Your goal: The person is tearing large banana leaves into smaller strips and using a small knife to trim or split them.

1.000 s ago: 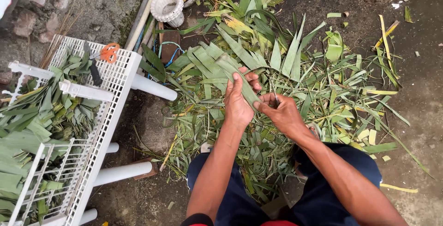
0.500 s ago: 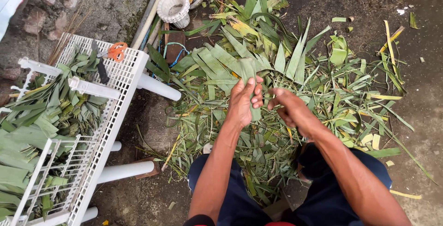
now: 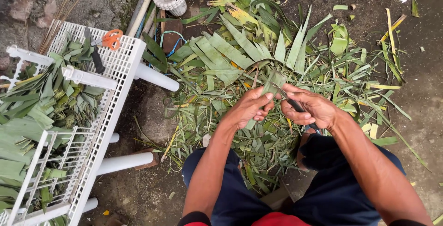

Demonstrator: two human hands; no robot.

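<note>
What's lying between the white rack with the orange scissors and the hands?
In the head view, between the white rack and the left hand: bare dark ground, then the loose green leaf pile.

left hand (image 3: 249, 108) fingers curled, right hand (image 3: 310, 109) clenched, wrists close

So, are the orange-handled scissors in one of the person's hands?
No, the orange-handled scissors lie on the white plastic rack, apart from the left hand and the right hand, which hold a green leaf strip.

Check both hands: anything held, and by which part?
Left hand pinches a green leaf strip at its lower end. Right hand wraps a dark tool handle; tool unclear.
</note>
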